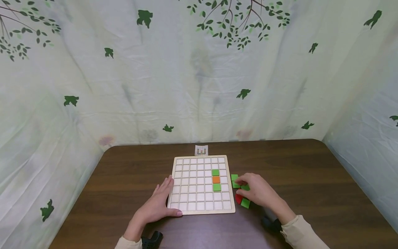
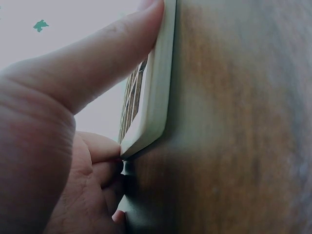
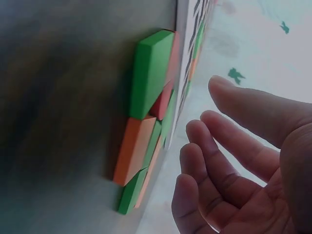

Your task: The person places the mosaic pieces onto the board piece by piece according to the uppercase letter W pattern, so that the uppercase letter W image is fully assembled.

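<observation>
A pale wooden grid board [image 1: 233, 204] lies on the table, with two green tiles [image 1: 215, 172] and an orange tile [image 1: 216, 180] between them in one column. My left hand [image 1: 159, 201] rests at the board's near-left corner, thumb along the near edge and fingers against the left side. To the right of the board, my right hand [image 1: 259, 190] hovers over loose green tiles [image 1: 245, 203] and a red tile [image 1: 238, 199]. The right wrist view shows its fingers loosely bent, apart from the thumb, nothing between them. Orange pieces [image 3: 134, 151] also lie in that pile.
Behind the board lies a small printed card [image 1: 201, 150]. The brown wooden table [image 1: 133, 166] extends on both sides. A pale curtain [image 1: 174, 86] with leaf prints hangs behind it. Dark wrist devices [image 1: 152, 240] sit by both wrists.
</observation>
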Demonstrator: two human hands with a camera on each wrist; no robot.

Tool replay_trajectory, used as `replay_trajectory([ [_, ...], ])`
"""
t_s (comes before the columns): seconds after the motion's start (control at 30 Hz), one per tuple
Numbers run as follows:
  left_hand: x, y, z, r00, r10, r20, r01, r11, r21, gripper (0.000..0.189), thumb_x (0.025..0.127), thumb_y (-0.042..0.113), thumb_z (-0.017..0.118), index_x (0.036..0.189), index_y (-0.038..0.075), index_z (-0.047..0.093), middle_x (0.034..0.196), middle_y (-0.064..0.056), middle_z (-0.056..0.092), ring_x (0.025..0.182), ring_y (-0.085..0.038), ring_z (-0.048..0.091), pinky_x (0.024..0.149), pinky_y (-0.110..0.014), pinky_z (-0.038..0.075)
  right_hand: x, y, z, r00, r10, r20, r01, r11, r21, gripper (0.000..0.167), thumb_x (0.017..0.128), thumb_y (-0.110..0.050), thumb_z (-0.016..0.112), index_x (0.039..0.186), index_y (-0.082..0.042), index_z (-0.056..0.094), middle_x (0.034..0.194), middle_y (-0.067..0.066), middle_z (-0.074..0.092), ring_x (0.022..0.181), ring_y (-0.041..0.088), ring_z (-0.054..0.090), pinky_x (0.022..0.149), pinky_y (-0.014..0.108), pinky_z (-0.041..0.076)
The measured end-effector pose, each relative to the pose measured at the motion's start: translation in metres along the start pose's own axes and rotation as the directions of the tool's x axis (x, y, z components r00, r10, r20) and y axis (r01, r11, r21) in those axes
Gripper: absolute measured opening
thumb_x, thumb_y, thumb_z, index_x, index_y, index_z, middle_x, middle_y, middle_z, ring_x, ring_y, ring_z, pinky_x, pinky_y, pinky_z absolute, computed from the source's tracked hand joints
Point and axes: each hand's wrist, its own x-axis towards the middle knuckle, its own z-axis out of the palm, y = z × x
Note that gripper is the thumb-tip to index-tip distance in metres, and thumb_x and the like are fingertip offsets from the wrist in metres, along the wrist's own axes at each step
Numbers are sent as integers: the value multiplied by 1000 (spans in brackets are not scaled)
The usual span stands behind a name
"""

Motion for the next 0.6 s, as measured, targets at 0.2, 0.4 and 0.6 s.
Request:
replay_trajectory([
  [0.2, 0, 1, -1, 1000, -1, 0, 1, 1000, 0, 126, 72, 53, 87, 156, -9, 16, 166, -21, 7, 153, -38, 4, 120, -60, 4, -5, 8, 0, 999, -54, 0, 54, 998, -23, 22, 82, -16, 84, 102, -10, 77, 96, -6, 70, 88, 15, 63, 80, 38, 54],
  [0.4, 0, 2, -1, 1000, -2, -2, 2, 1000, 6, 126, 72, 53, 87, 156, -9, 17, 166, -21, 7, 153, -39, 4, 120, -61, 5, -5, 10, 0, 998, -46, 36, 48, 998, -45, 23, 82, -13, 84, 104, -12, 78, 101, -6, 70, 92, 16, 62, 82, 38, 54],
  [0.6, 0, 1, -1, 1000, -2, -2, 2, 1000, 6, 125, 72, 53, 87, 156, -9, 17, 166, -22, 8, 153, -39, 5, 120, -61, 5, -6, 12, -1, 991, -123, 51, 127, 989, -77, 24, 81, -7, 83, 104, -12, 78, 101, -5, 69, 93, 16, 61, 77, 34, 53],
])
